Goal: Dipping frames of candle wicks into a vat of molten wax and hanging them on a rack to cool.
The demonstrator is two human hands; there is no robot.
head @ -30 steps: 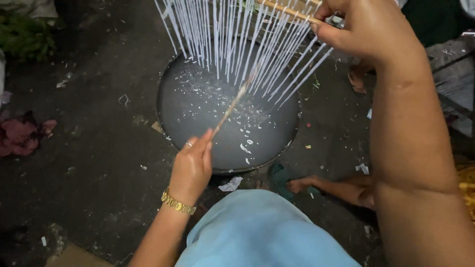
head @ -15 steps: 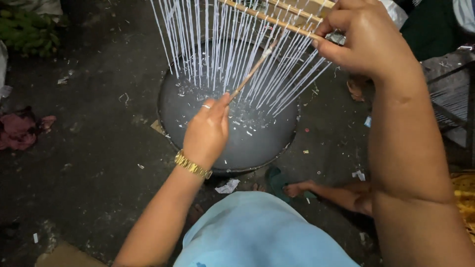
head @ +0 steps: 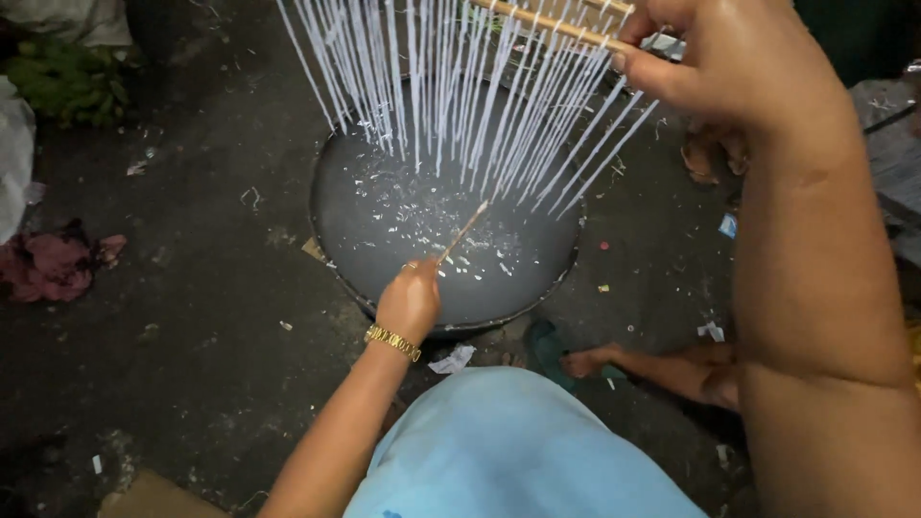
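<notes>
White strands (head: pixel 451 105), thin and stiff-looking, hang in a dense row from a wooden rod (head: pixel 552 24) at the top of the view. The right hand (head: pixel 729 67) is clenched around the end of that rod, thumb pressed along it, holding it high so that the strands fan down and to the left of the hand. Their lower tips end just above a round dark pan (head: pixel 331 259) that sits on the ground below, filled with a pale, cloudy liquid. White flecks (head: pixel 432 216) float on the surface, thickest near the middle.

Lower down, the left hand (head: pixel 411 302) is closed on the near end of a thin wooden stick (head: pixel 463 232). The stick slants up and to the right from the fingers, out over the liquid, and its far tip sits just beside the lowest strands; whether it touches them I cannot tell. The hand itself hovers over the near rim of the pan. A gold bracelet (head: pixel 391 341) circles that wrist.

Pale blue cloth (head: pixel 518 451) covers the person's lap at the bottom of the view. A bare foot (head: pixel 585 363) rests on the dark, littered ground just right of the pan. At the far left lie a crumpled pink rag (head: pixel 53 264) and some green leaves (head: pixel 62 82), well apart from the pan.
</notes>
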